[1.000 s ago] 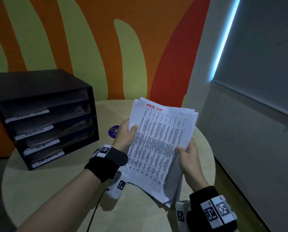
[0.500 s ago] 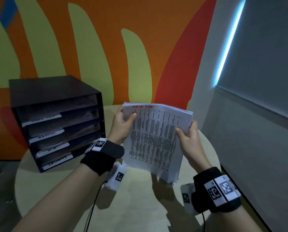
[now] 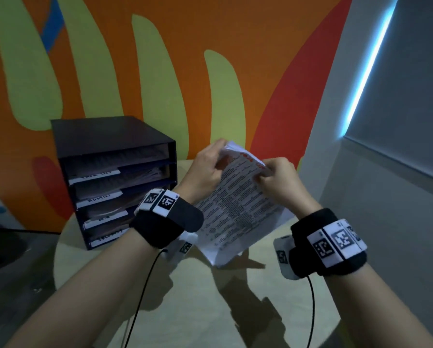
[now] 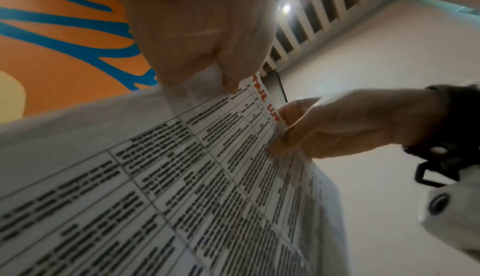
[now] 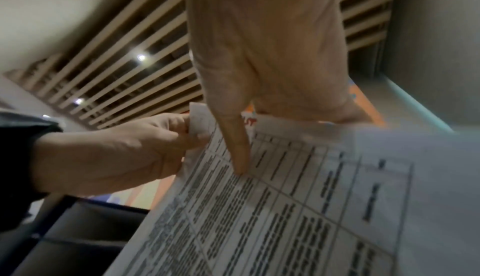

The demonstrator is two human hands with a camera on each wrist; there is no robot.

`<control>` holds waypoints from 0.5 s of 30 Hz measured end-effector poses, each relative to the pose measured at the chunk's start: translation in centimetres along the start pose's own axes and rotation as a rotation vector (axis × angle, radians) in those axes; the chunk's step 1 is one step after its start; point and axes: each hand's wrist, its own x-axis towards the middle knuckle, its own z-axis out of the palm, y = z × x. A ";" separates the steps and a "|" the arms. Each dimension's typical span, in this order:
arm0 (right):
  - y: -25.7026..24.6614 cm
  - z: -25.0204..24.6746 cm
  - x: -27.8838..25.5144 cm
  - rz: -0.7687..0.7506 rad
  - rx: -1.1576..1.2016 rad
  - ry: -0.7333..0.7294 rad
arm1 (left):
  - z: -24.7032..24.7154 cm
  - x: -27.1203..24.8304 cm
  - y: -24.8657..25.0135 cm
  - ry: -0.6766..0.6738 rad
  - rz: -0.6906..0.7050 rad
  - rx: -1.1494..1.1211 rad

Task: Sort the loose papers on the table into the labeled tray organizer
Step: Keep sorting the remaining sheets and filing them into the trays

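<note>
A stack of printed papers [image 3: 235,207] with a red handwritten heading and a table of text hangs above the round table [image 3: 198,310]. My left hand [image 3: 205,169] pinches its top left corner [image 4: 207,79]. My right hand [image 3: 277,179] pinches the top right edge, thumb on the front sheet [image 5: 239,157]. Both wrist views show the papers [image 4: 182,188] [image 5: 298,208] close up, each with the other hand [image 4: 324,128] [image 5: 124,153] at the top edge. The black tray organizer [image 3: 115,182] with several white-labeled shelves stands to the left on the table.
The organizer's shelves hold papers. A painted orange and green wall [image 3: 160,71] rises behind the table; a grey wall [image 3: 386,197] with a light strip stands close on the right. Thin black cables [image 3: 140,297] hang from both wristbands.
Both hands slid up from the sides of the stack to its top edge. The stack has tilted, its top now leaning away, and it sits higher above the table.
</note>
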 end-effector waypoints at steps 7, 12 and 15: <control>2.8 2.1 -1.3 0.119 0.613 -0.022 | -4.3 -5.9 -6.3 0.349 -0.638 0.292; 5.4 5.0 -1.9 0.228 0.857 -0.074 | -6.1 -7.9 -6.5 0.350 -0.709 -0.337; 6.7 6.9 -2.1 0.256 0.884 -0.117 | -6.5 -8.4 -7.1 0.352 -0.693 -0.337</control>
